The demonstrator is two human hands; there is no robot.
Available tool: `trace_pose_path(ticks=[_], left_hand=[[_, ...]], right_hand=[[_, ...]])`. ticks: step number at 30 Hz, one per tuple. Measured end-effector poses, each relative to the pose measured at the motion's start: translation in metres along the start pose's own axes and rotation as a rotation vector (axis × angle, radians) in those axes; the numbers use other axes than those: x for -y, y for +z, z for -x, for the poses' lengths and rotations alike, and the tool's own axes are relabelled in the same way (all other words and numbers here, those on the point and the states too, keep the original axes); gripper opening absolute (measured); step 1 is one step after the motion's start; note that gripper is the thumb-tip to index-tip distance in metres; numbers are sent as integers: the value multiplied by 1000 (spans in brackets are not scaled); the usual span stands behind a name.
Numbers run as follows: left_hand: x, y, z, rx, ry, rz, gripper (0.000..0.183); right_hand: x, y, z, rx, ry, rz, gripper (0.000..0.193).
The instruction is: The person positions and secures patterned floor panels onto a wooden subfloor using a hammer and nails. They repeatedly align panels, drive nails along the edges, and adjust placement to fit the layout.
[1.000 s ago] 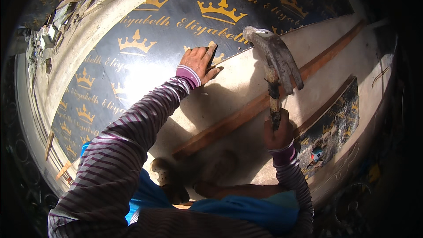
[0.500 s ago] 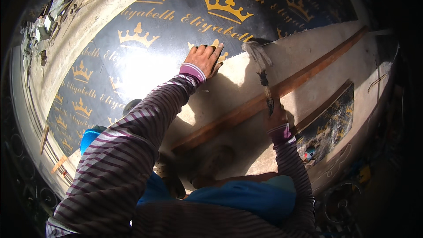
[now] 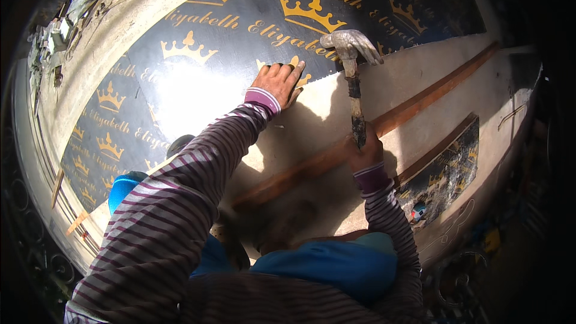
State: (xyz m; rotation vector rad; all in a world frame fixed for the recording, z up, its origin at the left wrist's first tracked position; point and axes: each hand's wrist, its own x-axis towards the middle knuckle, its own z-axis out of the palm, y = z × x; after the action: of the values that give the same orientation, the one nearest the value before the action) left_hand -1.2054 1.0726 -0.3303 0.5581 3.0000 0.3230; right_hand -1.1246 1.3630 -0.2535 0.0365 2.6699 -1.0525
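A claw hammer [image 3: 355, 78] with dark tape wrapped round its handle is in my right hand [image 3: 367, 147], which closes round the lower end of the grip. Its metal head is over the edge of a black panel [image 3: 234, 42] printed with gold crowns and lettering. On that same panel edge rests my left hand [image 3: 277, 84], fingers stretched out and no tool in it; the thumb side lies along the rim. Beneath my right hand runs a long reddish-brown wooden batten [image 3: 414, 105], set slantwise on the pale floor.
A smaller piece of printed panel [image 3: 447, 168] with a dark strip along its upper edge lies at the right. On it is a small red and blue object [image 3: 418, 210]. Scrap pieces [image 3: 63, 36] are heaped at the far left. Thin rods [image 3: 84, 234] lie at the lower left.
My right hand has shifted slightly left and up, and the hammer has turned more upright, its head now higher and clearly visible. My left hand stays in place.
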Motion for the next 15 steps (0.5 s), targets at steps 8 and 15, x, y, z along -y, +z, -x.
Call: trace_pose_path(ticks=[8, 15], left_hand=[[-2, -8, -3, -10, -6, 66, 65], [5, -5, 14, -174, 38, 112, 58]], right_hand=[[-7, -9, 1, -17, 21, 131, 30], [-47, 13, 6, 25, 98, 175, 41]])
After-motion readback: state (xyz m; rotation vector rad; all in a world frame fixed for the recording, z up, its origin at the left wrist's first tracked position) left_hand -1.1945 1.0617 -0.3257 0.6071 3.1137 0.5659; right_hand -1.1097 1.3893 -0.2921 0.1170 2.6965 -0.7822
